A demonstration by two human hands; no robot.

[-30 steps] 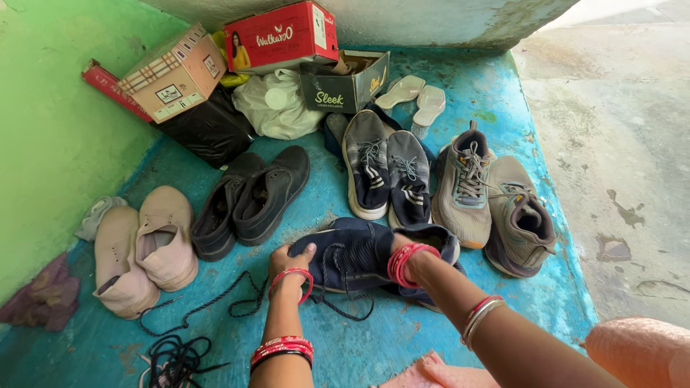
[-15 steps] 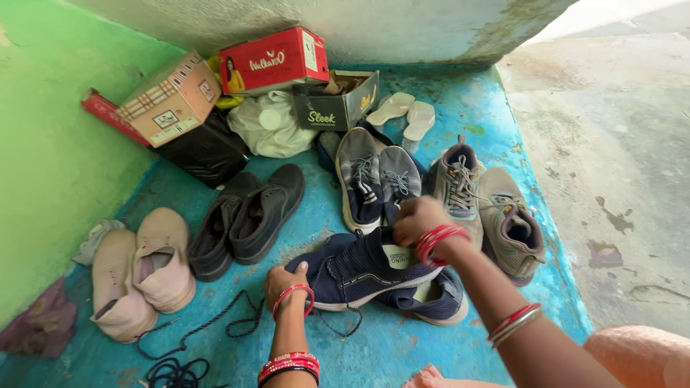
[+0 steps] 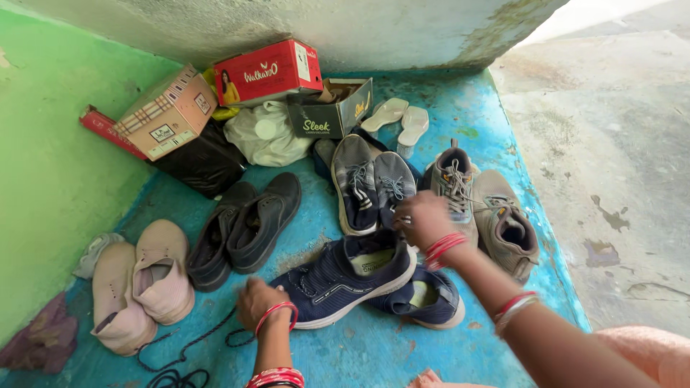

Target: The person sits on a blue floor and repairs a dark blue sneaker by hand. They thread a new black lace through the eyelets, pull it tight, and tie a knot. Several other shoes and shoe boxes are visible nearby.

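While my right hand [image 3: 420, 219] reaches over the heel of the navy sneaker [image 3: 352, 276], its fingers are curled down at the collar, though I cannot tell whether they actually grip it. That shoe lies on the blue floor [image 3: 345, 356], toe pointing left, and it rests partly on top of its navy partner [image 3: 431, 302], which sits just behind and to the right. My left hand [image 3: 257, 300] is low by the toe of the same sneaker, fingers bent and blurred, so I cannot tell if they hold anything; a dark lace [image 3: 180, 356] trails on the floor just beside that hand.

Beyond my right hand stands a grey pair of sneakers [image 3: 366, 183], and to its right a taupe pair [image 3: 489, 208]. A black pair of shoes [image 3: 248, 223] lies to the left, with beige shoes [image 3: 140, 284] near the green wall [image 3: 50, 179]. Against the back wall sit a red box [image 3: 269, 72], a checked box [image 3: 165, 111] and a pair of pale sandals [image 3: 399, 118].
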